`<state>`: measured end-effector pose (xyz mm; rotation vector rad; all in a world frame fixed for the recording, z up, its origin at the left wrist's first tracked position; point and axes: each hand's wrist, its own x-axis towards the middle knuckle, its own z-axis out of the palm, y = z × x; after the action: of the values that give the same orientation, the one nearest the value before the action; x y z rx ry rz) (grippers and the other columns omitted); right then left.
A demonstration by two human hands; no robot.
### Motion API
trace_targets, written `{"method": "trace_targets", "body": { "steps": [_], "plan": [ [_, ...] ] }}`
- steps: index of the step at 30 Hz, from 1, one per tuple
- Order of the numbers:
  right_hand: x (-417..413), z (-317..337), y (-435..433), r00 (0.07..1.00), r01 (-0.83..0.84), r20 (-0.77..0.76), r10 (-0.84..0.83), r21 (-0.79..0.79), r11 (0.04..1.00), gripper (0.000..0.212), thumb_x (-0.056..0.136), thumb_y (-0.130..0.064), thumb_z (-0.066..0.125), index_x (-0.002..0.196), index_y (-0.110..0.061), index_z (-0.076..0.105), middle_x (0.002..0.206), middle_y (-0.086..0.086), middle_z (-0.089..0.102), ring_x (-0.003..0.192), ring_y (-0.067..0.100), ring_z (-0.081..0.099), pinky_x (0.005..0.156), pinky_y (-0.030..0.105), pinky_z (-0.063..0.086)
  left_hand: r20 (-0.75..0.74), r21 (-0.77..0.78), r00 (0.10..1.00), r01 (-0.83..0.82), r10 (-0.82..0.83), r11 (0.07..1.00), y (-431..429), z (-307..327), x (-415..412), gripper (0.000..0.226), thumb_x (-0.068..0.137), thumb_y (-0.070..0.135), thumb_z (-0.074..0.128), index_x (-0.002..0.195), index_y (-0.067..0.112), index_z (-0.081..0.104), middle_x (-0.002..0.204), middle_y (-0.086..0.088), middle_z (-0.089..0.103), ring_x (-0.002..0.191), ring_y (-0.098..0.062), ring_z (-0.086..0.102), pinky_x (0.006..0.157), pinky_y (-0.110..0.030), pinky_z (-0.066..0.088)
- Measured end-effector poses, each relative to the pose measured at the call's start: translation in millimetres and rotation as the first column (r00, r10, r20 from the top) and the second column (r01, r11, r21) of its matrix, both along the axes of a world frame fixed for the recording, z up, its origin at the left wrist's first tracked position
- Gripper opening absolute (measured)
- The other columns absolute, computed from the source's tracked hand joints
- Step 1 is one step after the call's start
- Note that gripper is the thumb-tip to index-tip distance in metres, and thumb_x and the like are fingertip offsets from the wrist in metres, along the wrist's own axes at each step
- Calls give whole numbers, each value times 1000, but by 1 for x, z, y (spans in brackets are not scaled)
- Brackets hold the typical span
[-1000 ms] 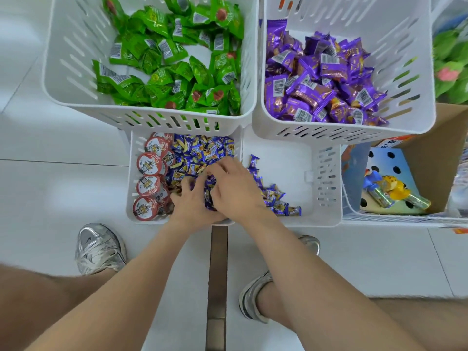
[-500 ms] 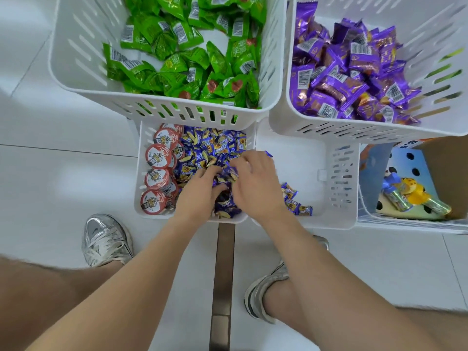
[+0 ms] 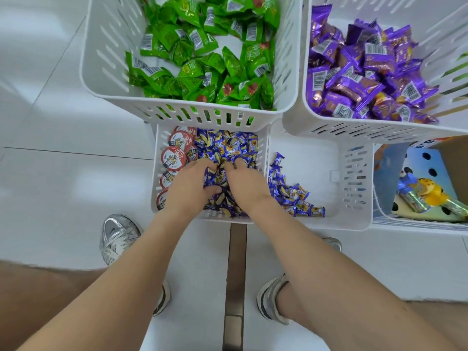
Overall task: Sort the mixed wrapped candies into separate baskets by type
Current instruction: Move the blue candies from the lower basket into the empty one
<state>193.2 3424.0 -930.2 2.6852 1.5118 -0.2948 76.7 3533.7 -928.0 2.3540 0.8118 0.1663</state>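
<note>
Scooping blue candies (image 3: pixel 228 145) in mixed basket (image 3: pixel 155 173), gripping one clump with left hand (image 3: pixel 186 191) and right hand (image 3: pixel 247 190) together. Sorted pile (image 3: pixel 295 197) in next basket (image 3: pixel 311 160) just rightward, nearer right hand.

The mixed basket (image 3: pixel 155 183) is white and slotted. Blue candies (image 3: pixel 229 145) with yellow print are heaped across its middle and right, and round red-lidded cups (image 3: pixel 174 158) line its left wall. Touching its right side is a like basket (image 3: pixel 329 224), where a few sorted blue candies (image 3: pixel 291 196) trail along the left wall. Behind the mixed basket, a larger basket (image 3: pixel 192 112) holds green packets (image 3: pixel 202 64). Behind and to the right, another (image 3: pixel 354 130) holds purple packets (image 3: pixel 354 79).
</note>
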Motion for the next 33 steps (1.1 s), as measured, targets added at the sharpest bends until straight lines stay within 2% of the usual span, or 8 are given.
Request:
{"method": "trace_targets", "body": {
  "steps": [3, 8, 10, 14, 22, 26, 28, 33],
  "plan": [
    [9, 8, -3, 995, 99, -51, -88, 304, 948, 31, 102, -10, 53, 134, -11, 53, 126, 14, 56, 85, 39, 68, 61, 42, 53, 58, -59, 995, -77, 81, 995, -3, -1, 2, 44, 84, 24, 82, 123, 25, 61, 118, 5, 65, 102, -17, 60, 86, -35, 51],
    [24, 24, -44, 910, 410, -343, -232, 665, 624, 16, 100, -17, 56, 108, -10, 68, 94, 4, 70, 79, 19, 63, 74, 27, 48, 257, -279, 883, -321, 392, 905, -33, 15, 19, 24, 92, 13, 69, 115, 21, 65, 99, 16, 63, 74, -8, 60, 69, -16, 46],
    [35, 23, -66, 792, 610, -470, -389, 612, 503, 11, 94, -18, 60, 91, -11, 68, 73, -5, 65, 61, 11, 56, 62, 16, 39, 266, -361, 881, -286, 392, 887, -56, 28, 32, 23, 94, 14, 69, 115, 22, 64, 96, 17, 62, 54, -7, 52, 56, -12, 43],
    [61, 21, -99, 515, 850, -590, -622, 257, 460, 38, 86, -20, 58, 54, -8, 43, 48, 3, 32, 51, 23, 27, 54, 37, 27, 285, -208, 952, -54, 113, 977, -96, 43, 56, 23, 92, 19, 69, 114, 24, 64, 96, 9, 69, 56, -6, 57, 67, -21, 45],
    [97, 31, -142, 27, 986, -888, -460, -51, 157, 7, 98, -10, 53, 94, -7, 58, 83, 10, 59, 67, 29, 67, 55, 34, 61, -17, -258, 995, 88, -95, 962, -129, 33, 110, 38, 91, 42, 71, 116, 15, 60, 112, 0, 63, 100, -19, 57, 90, -32, 47],
    [104, 20, -148, 242, 962, -801, -548, 123, 246, 54, 87, -26, 36, 124, -1, 67, 94, 10, 61, 85, 30, 60, 88, 54, 61, 17, -315, 950, 300, -311, 900, -138, 35, 119, 31, 102, 26, 57, 131, 16, 52, 129, -6, 54, 116, -22, 52, 100, -31, 39],
    [99, 21, -146, 415, 904, -691, -593, 236, 357, 52, 89, -26, 37, 123, -8, 72, 103, 12, 72, 93, 32, 66, 92, 43, 57, 21, -285, 935, 345, -354, 894, -134, 32, 112, 42, 102, 16, 50, 144, 18, 52, 150, -7, 48, 137, -27, 46, 110, -34, 37],
    [66, 31, -121, 748, 664, -445, -493, 498, 558, 30, 94, -14, 44, 88, -12, 73, 79, 4, 73, 71, 25, 66, 63, 33, 51, 271, 75, 962, -1, -19, 997, -105, 27, 66, 22, 95, 21, 45, 97, 24, 67, 96, 5, 63, 74, -19, 60, 62, -37, 52]
  ]
}}
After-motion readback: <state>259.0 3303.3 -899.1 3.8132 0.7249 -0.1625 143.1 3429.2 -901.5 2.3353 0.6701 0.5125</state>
